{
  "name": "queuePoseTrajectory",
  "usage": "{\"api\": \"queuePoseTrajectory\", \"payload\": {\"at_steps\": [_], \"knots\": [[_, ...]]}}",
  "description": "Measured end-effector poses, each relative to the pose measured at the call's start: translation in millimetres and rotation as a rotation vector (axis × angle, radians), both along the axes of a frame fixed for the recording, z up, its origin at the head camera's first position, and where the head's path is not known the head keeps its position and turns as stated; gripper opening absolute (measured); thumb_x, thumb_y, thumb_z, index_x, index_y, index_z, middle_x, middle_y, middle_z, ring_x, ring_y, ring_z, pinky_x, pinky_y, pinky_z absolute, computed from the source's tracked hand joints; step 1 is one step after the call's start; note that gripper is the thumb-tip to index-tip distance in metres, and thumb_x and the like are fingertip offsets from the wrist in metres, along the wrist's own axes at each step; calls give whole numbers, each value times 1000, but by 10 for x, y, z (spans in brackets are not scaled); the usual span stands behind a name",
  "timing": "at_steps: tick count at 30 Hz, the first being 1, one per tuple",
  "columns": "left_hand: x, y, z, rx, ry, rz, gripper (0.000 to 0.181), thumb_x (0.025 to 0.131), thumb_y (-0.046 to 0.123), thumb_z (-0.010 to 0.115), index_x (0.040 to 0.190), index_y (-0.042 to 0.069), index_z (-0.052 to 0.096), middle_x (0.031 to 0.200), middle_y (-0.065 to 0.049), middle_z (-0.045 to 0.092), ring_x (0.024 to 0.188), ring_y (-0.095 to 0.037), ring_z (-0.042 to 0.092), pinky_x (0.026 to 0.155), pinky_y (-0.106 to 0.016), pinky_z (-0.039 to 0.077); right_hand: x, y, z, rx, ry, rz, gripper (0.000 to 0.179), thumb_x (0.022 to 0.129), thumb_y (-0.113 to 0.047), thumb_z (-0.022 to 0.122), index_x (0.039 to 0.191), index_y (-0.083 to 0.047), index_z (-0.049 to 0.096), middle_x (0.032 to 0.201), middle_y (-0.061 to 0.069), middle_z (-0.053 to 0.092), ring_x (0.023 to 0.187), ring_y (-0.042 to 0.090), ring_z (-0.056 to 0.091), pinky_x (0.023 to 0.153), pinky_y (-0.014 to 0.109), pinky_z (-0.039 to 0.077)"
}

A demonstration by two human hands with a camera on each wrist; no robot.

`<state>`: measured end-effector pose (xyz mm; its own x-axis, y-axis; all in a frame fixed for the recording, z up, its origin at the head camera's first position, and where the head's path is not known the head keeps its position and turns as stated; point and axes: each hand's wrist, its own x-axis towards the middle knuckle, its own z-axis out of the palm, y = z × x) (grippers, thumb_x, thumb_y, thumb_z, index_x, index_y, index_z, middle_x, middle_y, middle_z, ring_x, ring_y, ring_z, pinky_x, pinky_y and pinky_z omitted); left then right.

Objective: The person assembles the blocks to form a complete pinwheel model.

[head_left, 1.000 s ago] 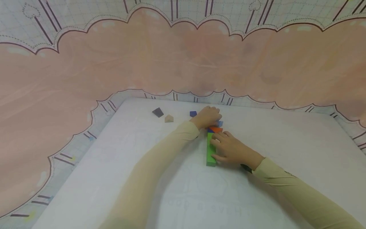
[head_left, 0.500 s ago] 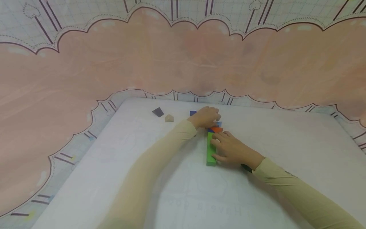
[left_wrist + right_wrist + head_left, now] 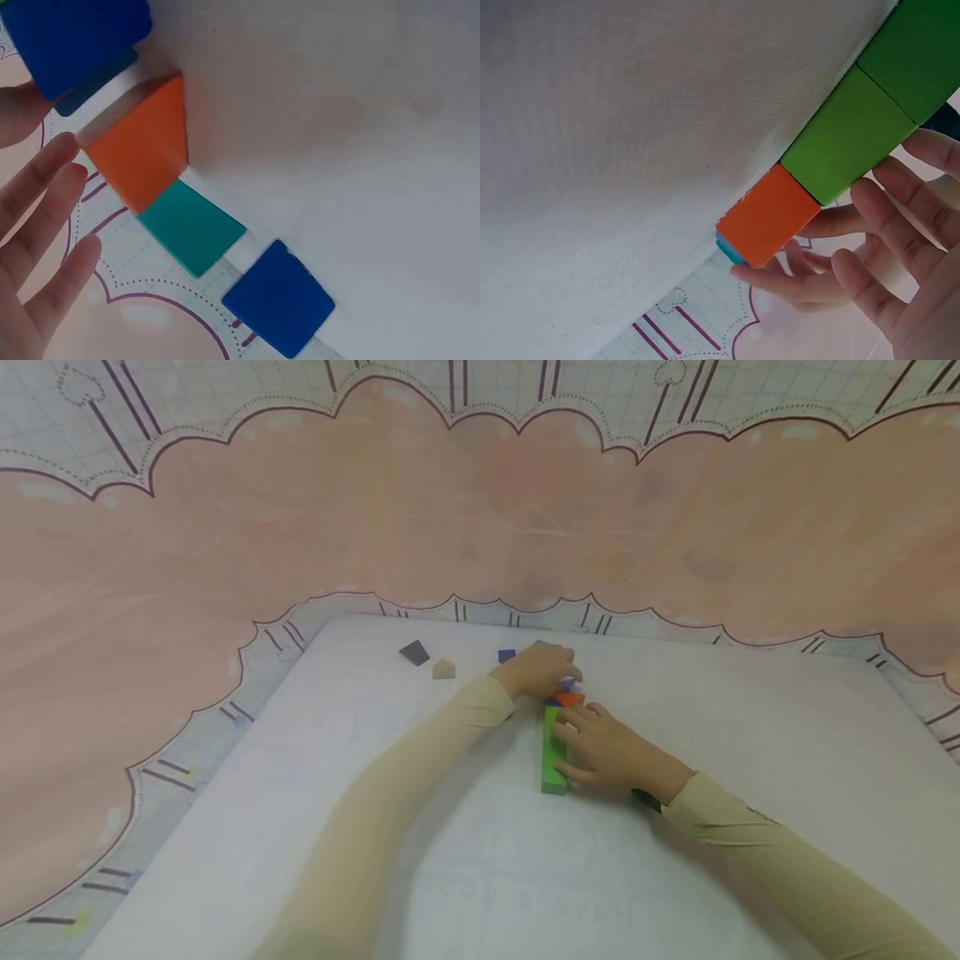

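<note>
In the head view my left hand (image 3: 536,670) reaches over the far end of a row of coloured blocks. The left wrist view shows its fingertips right at the edge of an orange block (image 3: 146,146), with the thumb against a blue block (image 3: 79,41). Past the orange one lie a teal block (image 3: 193,229) and another blue block (image 3: 279,300). My right hand (image 3: 611,747) rests along the side of a long green block (image 3: 553,768), fingers relaxed. In the right wrist view, light green (image 3: 844,139) and dark green faces (image 3: 915,60) adjoin.
A dark grey block (image 3: 415,652) and a beige block (image 3: 444,669) lie left of the hands on the white table (image 3: 262,793). Something dark (image 3: 647,800) shows under the right wrist. A patterned pinkish backdrop (image 3: 480,510) rises behind the table.
The left hand has shifted slightly left and nearer, and a greyish-teal edge now shows behind it. The right hand and the green block have stayed put.
</note>
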<state>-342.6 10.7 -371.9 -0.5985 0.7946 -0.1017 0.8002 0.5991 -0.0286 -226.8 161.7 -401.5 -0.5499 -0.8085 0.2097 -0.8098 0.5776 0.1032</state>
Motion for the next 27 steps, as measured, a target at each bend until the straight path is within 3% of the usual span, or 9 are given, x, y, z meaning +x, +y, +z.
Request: {"api": "queuePoseTrajectory", "payload": {"at_steps": [7,13,17,21,27], "knots": [[-18,-92,-4,-5,18,-13,28,95,22,53,122,25,63,111,2,61,101,-13,57,94,-27,46,1,0,14,10,0,-4,37,86,-41,60,105,-10,54,107,7,54,102,21,51,92,46,43],[-27,-177,11,-27,79,-37,30,95,24,54,123,26,61,106,1,60,95,-13,56,86,-27,47,-8,5,-2,-6,39,14,35,85,-40,61,101,-10,54,103,6,54,97,21,52,89,44,44],[-35,-273,30,-10,41,22,33,94,27,54,127,24,58,123,-2,58,112,-18,54,98,-32,44,1,2,4,-9,32,11,36,85,-40,61,102,-10,54,104,6,54,97,21,52,89,44,44],[-60,-369,4,30,19,84,41,91,30,59,131,20,54,139,-2,50,130,-21,44,110,-37,36,12,-4,26,0,8,-5,38,85,-41,62,104,-9,54,105,7,55,96,22,53,92,45,44],[-141,-361,-92,9,48,123,50,87,38,64,132,19,54,134,-3,52,125,-20,48,106,-36,39,16,-12,23,8,-4,-17,39,84,-42,62,105,-9,55,107,7,55,97,22,53,92,44,43]]}}
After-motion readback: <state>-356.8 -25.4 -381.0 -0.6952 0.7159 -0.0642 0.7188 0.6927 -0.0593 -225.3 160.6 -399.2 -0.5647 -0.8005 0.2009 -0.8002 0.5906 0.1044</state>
